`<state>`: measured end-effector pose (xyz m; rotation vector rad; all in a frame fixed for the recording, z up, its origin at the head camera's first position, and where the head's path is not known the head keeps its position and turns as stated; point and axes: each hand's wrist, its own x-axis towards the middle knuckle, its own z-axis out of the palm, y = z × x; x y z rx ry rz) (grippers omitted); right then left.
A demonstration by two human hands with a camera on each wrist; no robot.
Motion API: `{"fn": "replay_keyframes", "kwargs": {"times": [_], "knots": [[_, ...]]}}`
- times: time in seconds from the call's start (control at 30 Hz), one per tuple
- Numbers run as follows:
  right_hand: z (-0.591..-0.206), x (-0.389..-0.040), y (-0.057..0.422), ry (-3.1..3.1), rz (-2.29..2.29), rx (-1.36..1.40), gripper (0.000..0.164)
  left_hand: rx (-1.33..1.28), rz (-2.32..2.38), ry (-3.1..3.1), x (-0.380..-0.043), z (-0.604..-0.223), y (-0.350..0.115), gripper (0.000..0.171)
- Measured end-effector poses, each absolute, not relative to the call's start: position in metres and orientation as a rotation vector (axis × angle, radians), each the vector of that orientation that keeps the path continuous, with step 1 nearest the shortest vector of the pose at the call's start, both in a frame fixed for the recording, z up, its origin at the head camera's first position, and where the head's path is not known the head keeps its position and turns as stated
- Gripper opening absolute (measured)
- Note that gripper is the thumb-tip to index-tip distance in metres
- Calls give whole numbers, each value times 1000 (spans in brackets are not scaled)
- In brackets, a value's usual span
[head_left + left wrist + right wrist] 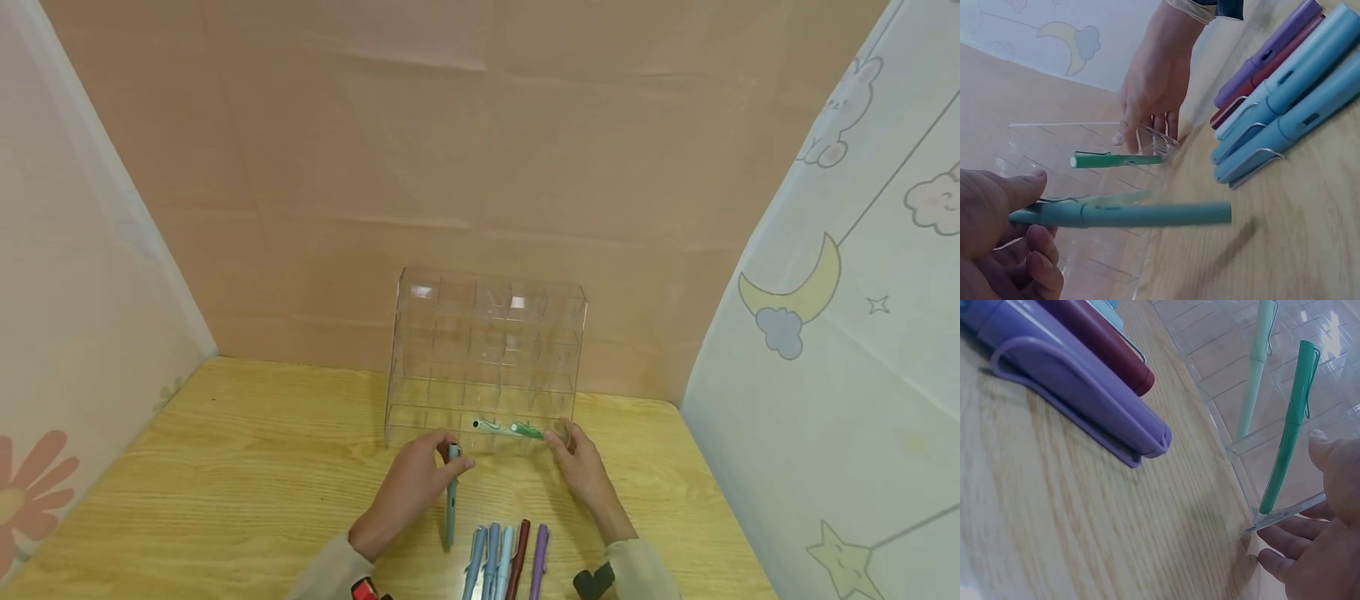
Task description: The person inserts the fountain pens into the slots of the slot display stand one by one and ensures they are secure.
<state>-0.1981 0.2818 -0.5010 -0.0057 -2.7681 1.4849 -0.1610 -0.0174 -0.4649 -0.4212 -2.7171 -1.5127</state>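
My left hand (416,475) pinches a capped teal pen (1129,214) near its cap end, between thumb and fingers. The pen hangs over the table with its barrel pointing down toward me. At the lower right corner of a clear acrylic pen rack (487,387), my right hand (585,471) holds the side wall, thumb on one side and fingers on the other. Two capped pens stand tilted in the rack's front row: a green pen (1288,428) nearest the right hand, and a pale green pen (1255,372) beside it.
On the table (270,467) in front of me lie two blue pens (491,554), a light blue pen (505,558), a dark red pen (518,557) and a purple pen (540,558), side by side. A plain backdrop (480,150) hangs behind the rack, with printed sheets on both sides.
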Motion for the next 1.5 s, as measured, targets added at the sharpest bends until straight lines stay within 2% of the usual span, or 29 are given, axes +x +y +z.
{"fn": "replay_keyframes", "kwargs": {"times": [0.47,1.03,1.2,1.5], "knots": [[-502,-200,282,-2759,1492,-12,75,-249,-1598,-2622,-159,-444,-35,11],[-502,-200,284,-2763,1481,-1,75,-201,-1542,-2532,-168,-424,-65,17],[-502,-200,285,-2769,1507,11,80,-168,-1558,-2520,-170,-421,-67,19],[-502,-200,284,-2775,1506,-1,79,-170,-1712,-2417,-175,-419,-65,19]]}}
